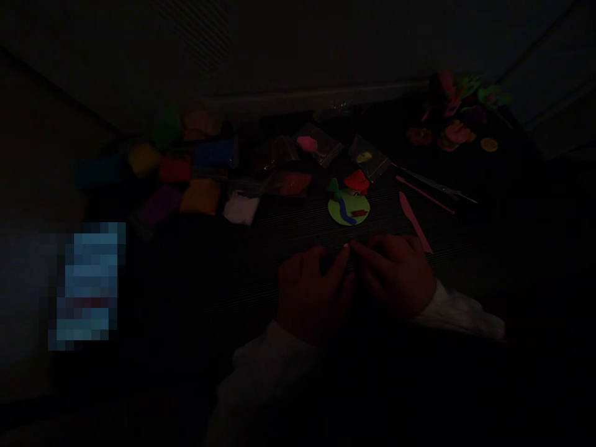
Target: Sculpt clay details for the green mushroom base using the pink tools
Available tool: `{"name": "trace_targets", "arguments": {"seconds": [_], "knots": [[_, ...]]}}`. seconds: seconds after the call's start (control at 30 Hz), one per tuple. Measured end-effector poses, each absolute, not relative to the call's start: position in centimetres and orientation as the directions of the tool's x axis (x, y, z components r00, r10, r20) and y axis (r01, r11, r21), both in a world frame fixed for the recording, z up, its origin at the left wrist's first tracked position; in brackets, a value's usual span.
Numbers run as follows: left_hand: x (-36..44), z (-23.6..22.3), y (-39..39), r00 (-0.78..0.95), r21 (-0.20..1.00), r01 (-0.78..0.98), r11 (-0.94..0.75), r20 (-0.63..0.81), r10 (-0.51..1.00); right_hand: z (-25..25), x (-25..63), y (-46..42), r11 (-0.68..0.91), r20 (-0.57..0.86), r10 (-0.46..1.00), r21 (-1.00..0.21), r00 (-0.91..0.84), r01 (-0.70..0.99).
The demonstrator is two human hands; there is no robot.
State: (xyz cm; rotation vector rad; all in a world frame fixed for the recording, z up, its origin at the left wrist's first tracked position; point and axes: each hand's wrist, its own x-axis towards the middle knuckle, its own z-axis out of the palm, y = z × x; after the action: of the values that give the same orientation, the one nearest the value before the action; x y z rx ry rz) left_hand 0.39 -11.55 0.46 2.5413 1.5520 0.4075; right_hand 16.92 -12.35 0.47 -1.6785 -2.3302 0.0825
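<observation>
The scene is very dark. My left hand [314,295] is closed, its fingertips meeting those of my right hand [398,270] just above the dark table. Between the fingertips shows a tiny pale bit [346,246], apparently modelling clay; its shape is mostly hidden. My right hand is closed too, index finger stretched toward this bit. Just beyond my hands lies a round green clay base [334,214] bearing a blue strip [345,211], a brown piece [359,213], a small green shape [333,187] and a figure with a red cap [357,180].
A pink plastic knife [414,221], a thin pink tool [424,194] and scissors [433,182] lie to the right. Finished clay pieces [456,135] stand back right. Several coloured clay packs [200,197] spread left, with small bags [319,144] behind. A blurred bright patch [90,282] is far left.
</observation>
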Motion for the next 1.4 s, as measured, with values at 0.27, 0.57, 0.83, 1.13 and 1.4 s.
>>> {"name": "trace_targets", "arguments": {"seconds": [0.27, 0.57, 0.83, 1.13, 1.4], "knots": [[0.11, 0.48, -11.56, 0.436, 0.28, 0.839, -0.466, 0.167, 0.884, 0.38, 16.9, -12.29, 0.332, 0.19, 0.936, -0.2, -0.296, 0.922], [0.26, 0.44, -11.47, 0.433, 0.281, 0.842, -0.461, 0.16, 0.887, 0.33, 16.95, -12.28, 0.35, 0.184, 0.931, -0.214, -0.315, 0.912], [0.25, 0.48, -11.56, 0.437, 0.274, 0.842, -0.464, 0.156, 0.886, 0.48, 16.91, -12.28, 0.338, 0.173, 0.936, -0.209, -0.306, 0.918], [0.2, 0.4, -11.56, 0.438, 0.292, 0.834, -0.468, 0.166, 0.884, 0.46, 16.85, -12.38, 0.37, 0.188, 0.923, -0.195, -0.335, 0.908], [-0.03, 0.39, -11.6, 0.431, 0.313, 0.824, -0.471, 0.193, 0.882, 0.55, 16.87, -12.29, 0.37, 0.177, 0.925, -0.209, -0.338, 0.905]]}}
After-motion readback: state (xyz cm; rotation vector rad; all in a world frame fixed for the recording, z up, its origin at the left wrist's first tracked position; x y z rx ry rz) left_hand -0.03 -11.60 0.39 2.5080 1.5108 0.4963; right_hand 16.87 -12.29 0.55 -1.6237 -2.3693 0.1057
